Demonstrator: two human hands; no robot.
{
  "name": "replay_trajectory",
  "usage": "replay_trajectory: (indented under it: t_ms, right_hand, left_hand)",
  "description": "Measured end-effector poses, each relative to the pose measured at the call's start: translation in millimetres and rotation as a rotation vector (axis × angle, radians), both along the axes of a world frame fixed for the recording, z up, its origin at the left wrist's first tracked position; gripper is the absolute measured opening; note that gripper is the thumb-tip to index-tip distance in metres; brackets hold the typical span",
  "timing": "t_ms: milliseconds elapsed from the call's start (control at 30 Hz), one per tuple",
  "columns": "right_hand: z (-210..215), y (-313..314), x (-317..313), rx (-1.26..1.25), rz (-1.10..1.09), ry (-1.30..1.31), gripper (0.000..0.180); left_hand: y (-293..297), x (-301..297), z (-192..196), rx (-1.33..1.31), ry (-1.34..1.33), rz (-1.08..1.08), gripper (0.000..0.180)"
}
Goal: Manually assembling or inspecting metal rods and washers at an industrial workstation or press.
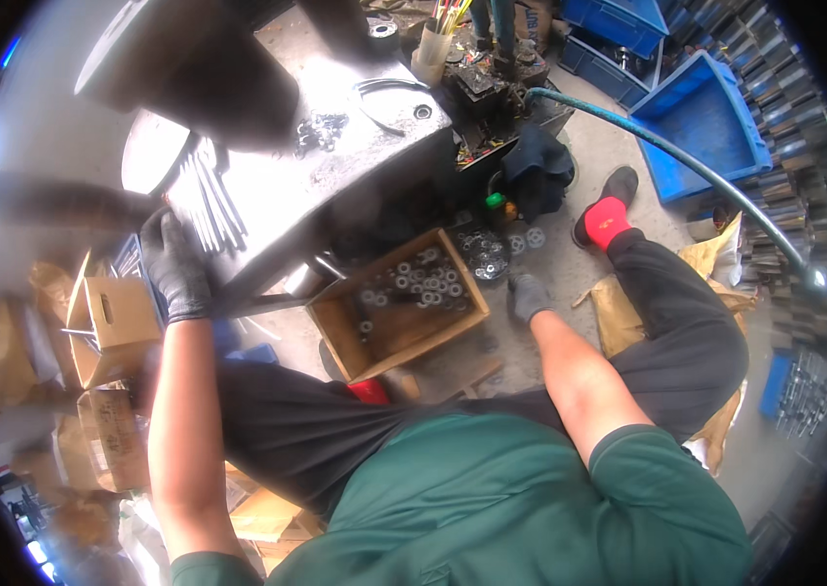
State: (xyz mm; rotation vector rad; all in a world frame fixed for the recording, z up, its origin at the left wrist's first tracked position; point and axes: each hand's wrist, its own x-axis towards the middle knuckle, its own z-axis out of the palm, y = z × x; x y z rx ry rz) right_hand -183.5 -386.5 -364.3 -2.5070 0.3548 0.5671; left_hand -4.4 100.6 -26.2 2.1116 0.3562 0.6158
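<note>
My left hand [177, 266], in a dark grey glove, is at the left edge of a bright metal table [287, 190]. Its fingers look bent, touching or close to the end of a blurred dark bar [62, 200]; what they hold is hidden. Beside it on the table lies a bundle of thin metal rods [208, 200]. My right hand [529, 296], gloved too, hangs low beside a wooden box [404, 363] with many metal rings [428, 285]. A container of shiny round parts [484, 256] sits just past that hand; its fingers are partly hidden and blurred.
A large dark cylinder [189, 73] overhangs the table. A greenish hose [677, 146] arcs past blue crates [702, 127] at right. Stacked metal pieces [804, 166] line the right side. Cardboard boxes [116, 327] stand at left. My foot in a red sock [607, 223] is at right.
</note>
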Motion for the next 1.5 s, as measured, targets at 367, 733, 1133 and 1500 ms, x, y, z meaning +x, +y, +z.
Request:
replay_trajectory:
  t_ms: [367, 733, 1133, 1500]
  right_hand:
    - [-11.9, 31.7, 7.4, -0.156, 0.495, -0.15, 0.038]
    - [-11.6, 44.0, 3.8, -0.188, 0.443, -0.269, 0.044]
    - [-53.5, 27.1, -10.2, -0.259, 0.514, -0.199, 0.058]
    - [-17.2, 27.7, -6.0, -0.295, 0.389, -0.169, 0.026]
  left_hand:
    - [8.8, 8.9, -3.4, 0.029, 0.029, 0.009, 0.029]
    - [-6.5, 7.4, 4.4, 0.015, 0.069, 0.007, 0.029]
    - [-10.1, 7.0, 2.3, 0.146, 0.032, -0.045, 0.028]
    - [-7.1, 8.9, 0.9, 0.094, 0.058, -0.044, 0.034]
